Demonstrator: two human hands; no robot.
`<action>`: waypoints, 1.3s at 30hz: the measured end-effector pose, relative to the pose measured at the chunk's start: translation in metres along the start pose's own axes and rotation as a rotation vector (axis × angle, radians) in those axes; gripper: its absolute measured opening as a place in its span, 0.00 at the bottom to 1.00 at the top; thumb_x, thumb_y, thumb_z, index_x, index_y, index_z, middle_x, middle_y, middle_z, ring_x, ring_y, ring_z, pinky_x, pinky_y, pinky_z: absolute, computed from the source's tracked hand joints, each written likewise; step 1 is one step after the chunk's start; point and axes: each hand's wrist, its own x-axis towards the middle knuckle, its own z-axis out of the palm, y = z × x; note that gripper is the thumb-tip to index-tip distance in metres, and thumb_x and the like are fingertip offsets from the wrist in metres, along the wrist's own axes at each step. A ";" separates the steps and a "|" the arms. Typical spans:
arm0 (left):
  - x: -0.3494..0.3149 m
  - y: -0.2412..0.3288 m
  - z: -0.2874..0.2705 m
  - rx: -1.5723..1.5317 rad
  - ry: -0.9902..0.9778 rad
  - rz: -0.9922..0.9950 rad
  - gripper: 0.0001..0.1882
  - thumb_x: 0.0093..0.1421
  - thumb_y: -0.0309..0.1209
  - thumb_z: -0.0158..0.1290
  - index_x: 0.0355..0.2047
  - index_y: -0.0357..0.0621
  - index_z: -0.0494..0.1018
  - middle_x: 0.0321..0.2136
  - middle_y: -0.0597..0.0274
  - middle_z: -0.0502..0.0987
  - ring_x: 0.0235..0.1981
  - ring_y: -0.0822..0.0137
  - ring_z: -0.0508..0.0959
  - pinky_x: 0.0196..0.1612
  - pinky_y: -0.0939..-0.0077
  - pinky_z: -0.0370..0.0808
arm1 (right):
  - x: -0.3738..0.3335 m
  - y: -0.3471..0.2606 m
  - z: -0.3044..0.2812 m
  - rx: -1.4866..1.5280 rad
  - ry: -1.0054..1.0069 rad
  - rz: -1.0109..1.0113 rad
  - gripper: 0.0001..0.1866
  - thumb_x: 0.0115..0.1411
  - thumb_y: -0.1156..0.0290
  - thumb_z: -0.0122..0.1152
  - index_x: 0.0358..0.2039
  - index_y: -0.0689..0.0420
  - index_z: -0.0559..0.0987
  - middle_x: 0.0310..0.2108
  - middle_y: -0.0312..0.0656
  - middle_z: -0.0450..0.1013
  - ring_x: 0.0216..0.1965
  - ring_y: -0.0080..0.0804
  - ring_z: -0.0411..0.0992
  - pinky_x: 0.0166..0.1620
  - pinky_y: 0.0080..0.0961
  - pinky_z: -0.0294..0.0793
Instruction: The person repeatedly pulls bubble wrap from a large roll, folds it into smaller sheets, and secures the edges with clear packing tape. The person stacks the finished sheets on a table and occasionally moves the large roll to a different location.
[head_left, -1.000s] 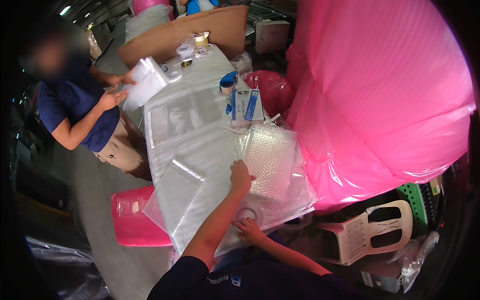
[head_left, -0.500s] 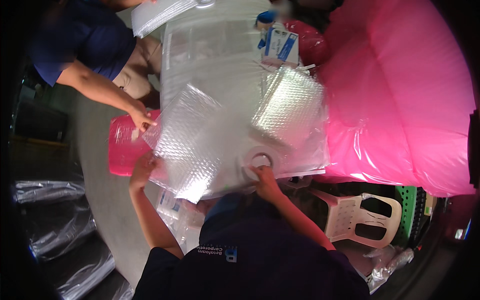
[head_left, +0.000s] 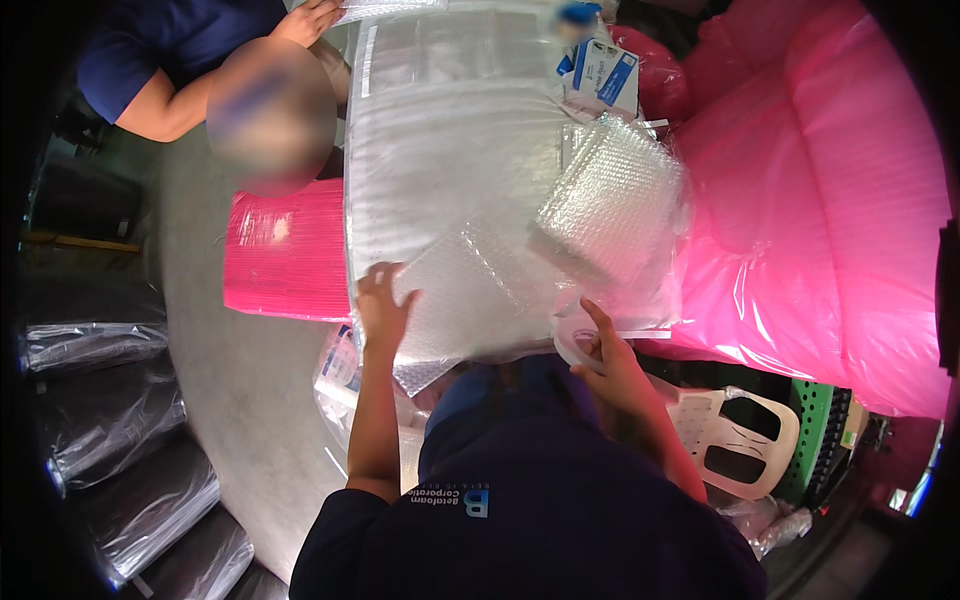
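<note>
A clear bubble-wrap sheet (head_left: 455, 290) lies flat at the near side of the plastic-covered table (head_left: 440, 120). At its left edge is my left hand (head_left: 383, 305), fingers spread and thumb apart, gripping nothing. My right hand (head_left: 612, 358) is closed on a roll of clear tape (head_left: 572, 338), which is tilted at the table's near edge. Just beyond the roll rests a stack of bubble-wrap pieces (head_left: 615, 200).
A blue-and-white box (head_left: 603, 78) stands at the far right. Large pink wrapped bundles (head_left: 800, 200) flank the right side; a smaller pink bundle (head_left: 285, 250) sits left. Far left, a co-worker's hand (head_left: 312, 22) touches bubble wrap. A white plastic chair (head_left: 735, 440) is lower right.
The co-worker's hand has left the bubble-wrap sheet, which now lies nearer me. My left hand has opened at its edge. My right hand has taken up the tape roll, tilting it.
</note>
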 end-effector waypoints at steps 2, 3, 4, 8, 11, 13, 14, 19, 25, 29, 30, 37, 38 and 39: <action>0.008 0.053 -0.010 -0.533 -0.186 0.158 0.23 0.47 0.29 0.63 0.45 0.48 0.72 0.44 0.62 0.74 0.46 0.60 0.72 0.49 0.65 0.69 | -0.003 -0.007 -0.007 -0.014 -0.063 -0.017 0.51 0.43 0.82 0.63 0.65 0.43 0.51 0.24 0.37 0.62 0.29 0.31 0.63 0.37 0.26 0.65; 0.009 0.090 -0.019 -0.747 -0.369 0.178 0.22 0.48 0.29 0.63 0.45 0.47 0.72 0.46 0.62 0.74 0.47 0.61 0.72 0.50 0.67 0.69 | -0.005 -0.008 -0.008 -0.009 -0.089 -0.044 0.51 0.43 0.82 0.63 0.65 0.43 0.51 0.24 0.37 0.62 0.29 0.32 0.63 0.37 0.26 0.65; 0.011 0.117 -0.026 -0.801 -0.432 0.277 0.20 0.49 0.29 0.62 0.44 0.45 0.73 0.44 0.60 0.74 0.46 0.61 0.73 0.49 0.67 0.69 | -0.006 -0.008 -0.007 -0.003 -0.117 -0.076 0.51 0.42 0.81 0.63 0.65 0.43 0.51 0.23 0.37 0.62 0.29 0.32 0.63 0.37 0.27 0.65; 0.024 0.150 -0.017 -0.944 -0.813 0.353 0.12 0.51 0.28 0.61 0.36 0.43 0.76 0.37 0.61 0.78 0.40 0.68 0.76 0.46 0.71 0.70 | -0.006 -0.003 -0.004 0.032 -0.175 -0.072 0.51 0.42 0.81 0.63 0.66 0.42 0.51 0.22 0.39 0.63 0.29 0.34 0.65 0.37 0.29 0.66; 0.025 0.153 -0.013 -0.897 -0.893 0.270 0.08 0.52 0.27 0.60 0.33 0.42 0.76 0.32 0.62 0.79 0.33 0.69 0.77 0.43 0.74 0.71 | -0.010 -0.002 0.000 0.043 -0.148 0.023 0.49 0.45 0.81 0.62 0.66 0.44 0.50 0.23 0.39 0.66 0.30 0.32 0.65 0.38 0.27 0.66; 0.022 0.149 -0.003 -0.780 -0.705 0.308 0.08 0.52 0.26 0.60 0.33 0.41 0.76 0.31 0.62 0.79 0.31 0.70 0.77 0.40 0.76 0.72 | -0.019 -0.010 0.005 0.055 -0.084 0.122 0.47 0.48 0.82 0.60 0.66 0.47 0.49 0.24 0.36 0.64 0.28 0.26 0.61 0.37 0.22 0.65; 0.022 0.141 0.004 -0.715 -0.607 0.327 0.08 0.52 0.25 0.60 0.33 0.40 0.76 0.30 0.62 0.79 0.31 0.70 0.77 0.39 0.77 0.72 | -0.024 -0.009 0.005 0.138 -0.048 0.193 0.45 0.49 0.81 0.59 0.66 0.48 0.51 0.24 0.37 0.64 0.28 0.26 0.62 0.37 0.22 0.65; 0.078 0.072 0.045 -0.945 -0.311 -0.173 0.08 0.53 0.25 0.58 0.35 0.41 0.76 0.30 0.65 0.79 0.34 0.74 0.77 0.41 0.75 0.73 | -0.032 0.019 -0.002 -0.016 0.015 0.190 0.36 0.54 0.75 0.58 0.63 0.49 0.57 0.30 0.54 0.75 0.31 0.46 0.75 0.38 0.33 0.72; 0.080 0.070 0.097 -0.717 -0.154 -0.193 0.05 0.56 0.27 0.56 0.33 0.42 0.76 0.32 0.63 0.79 0.36 0.70 0.77 0.41 0.73 0.74 | -0.011 0.029 0.023 0.116 0.258 0.112 0.24 0.57 0.73 0.56 0.55 0.48 0.70 0.29 0.56 0.73 0.30 0.49 0.73 0.37 0.34 0.71; 0.082 0.074 0.103 -0.531 0.065 -0.100 0.04 0.55 0.26 0.57 0.32 0.43 0.76 0.31 0.64 0.78 0.35 0.71 0.77 0.37 0.75 0.74 | 0.001 0.040 0.037 -0.148 0.242 0.059 0.26 0.56 0.71 0.57 0.56 0.41 0.70 0.20 0.51 0.68 0.25 0.47 0.69 0.33 0.36 0.69; 0.083 0.076 0.104 -0.513 0.097 -0.089 0.04 0.54 0.25 0.57 0.31 0.42 0.76 0.30 0.63 0.78 0.34 0.70 0.77 0.36 0.75 0.74 | 0.002 0.044 0.039 -0.162 0.253 0.063 0.26 0.56 0.72 0.57 0.56 0.40 0.70 0.19 0.50 0.67 0.24 0.46 0.68 0.32 0.37 0.68; 0.082 0.062 0.123 -0.640 0.093 -0.198 0.04 0.53 0.24 0.57 0.30 0.41 0.78 0.28 0.61 0.77 0.26 0.70 0.74 0.32 0.75 0.72 | 0.012 0.044 0.045 -0.271 0.204 0.081 0.25 0.58 0.73 0.53 0.57 0.39 0.69 0.24 0.52 0.66 0.29 0.47 0.68 0.35 0.39 0.68; 0.083 0.062 0.124 -0.638 0.088 -0.199 0.04 0.53 0.24 0.57 0.30 0.40 0.78 0.28 0.61 0.77 0.25 0.70 0.73 0.32 0.76 0.72 | 0.013 0.047 0.048 -0.300 0.189 0.090 0.25 0.58 0.73 0.52 0.57 0.39 0.70 0.25 0.53 0.66 0.29 0.48 0.68 0.36 0.39 0.68; 0.083 0.063 0.126 -0.637 0.083 -0.200 0.04 0.53 0.24 0.57 0.30 0.40 0.78 0.27 0.61 0.77 0.24 0.70 0.73 0.32 0.76 0.71 | 0.014 0.050 0.051 -0.307 0.201 0.081 0.25 0.58 0.73 0.51 0.57 0.39 0.70 0.26 0.54 0.67 0.30 0.49 0.68 0.36 0.40 0.68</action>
